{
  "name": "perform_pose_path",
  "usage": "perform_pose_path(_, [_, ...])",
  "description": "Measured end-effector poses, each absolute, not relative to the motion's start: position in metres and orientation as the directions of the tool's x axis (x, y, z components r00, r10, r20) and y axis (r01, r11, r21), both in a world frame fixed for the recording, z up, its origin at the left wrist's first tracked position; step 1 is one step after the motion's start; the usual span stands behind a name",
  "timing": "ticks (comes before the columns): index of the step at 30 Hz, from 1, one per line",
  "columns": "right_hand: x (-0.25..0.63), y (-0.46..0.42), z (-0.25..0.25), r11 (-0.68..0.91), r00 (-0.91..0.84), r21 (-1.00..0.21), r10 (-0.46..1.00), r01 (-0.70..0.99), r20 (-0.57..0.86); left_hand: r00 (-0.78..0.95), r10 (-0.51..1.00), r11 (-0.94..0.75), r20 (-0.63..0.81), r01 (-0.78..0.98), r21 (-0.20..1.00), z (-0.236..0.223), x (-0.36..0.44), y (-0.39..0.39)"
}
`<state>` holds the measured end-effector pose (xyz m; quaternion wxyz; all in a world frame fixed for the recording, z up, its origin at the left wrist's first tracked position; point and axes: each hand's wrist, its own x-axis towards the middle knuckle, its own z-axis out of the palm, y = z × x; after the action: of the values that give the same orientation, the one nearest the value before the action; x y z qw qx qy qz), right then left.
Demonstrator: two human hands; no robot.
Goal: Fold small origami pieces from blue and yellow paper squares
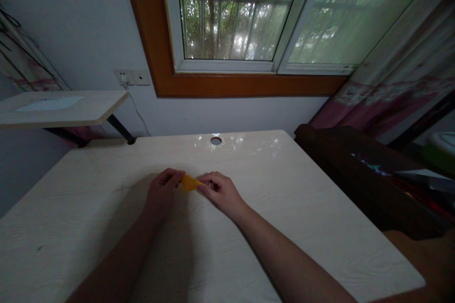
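Between my two hands is a small piece of folded yellow paper (189, 183), held just over the pale wooden desk (284, 227). My left hand (164, 190) pinches its left end between thumb and fingers. On the other side, my right hand (221, 190) grips the narrow right corner in a pinch. The paper's middle shows as a pointed, roughly triangular shape. Its two ends are hidden under my fingertips.
A raised shelf (60, 109) on black legs stands at the desk's back left. A round cable hole (216, 140) sits near the back edge. Behind are a wall socket (132, 77) and a window (234, 14). Dark furniture (355, 170) flanks the right side.
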<state>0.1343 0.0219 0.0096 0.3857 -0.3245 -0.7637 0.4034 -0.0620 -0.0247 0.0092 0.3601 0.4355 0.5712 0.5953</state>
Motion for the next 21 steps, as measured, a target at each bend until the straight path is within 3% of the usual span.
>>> perform_pose_path(13, [0.136, 0.025, 0.008, 0.205, -0.378, -0.978, 0.904, -0.027, 0.200, -0.283, 0.954, -0.124, 0.103, -0.058, 0.991, 0.009, -0.057, -0.025])
perform_pose_path(21, [0.137, 0.024, 0.006, 0.205, -0.423, -0.979, 0.886, -0.005, 0.188, -0.137, 0.988, -0.045, 0.068, 0.166, 0.985, 0.017, -0.050, -0.030])
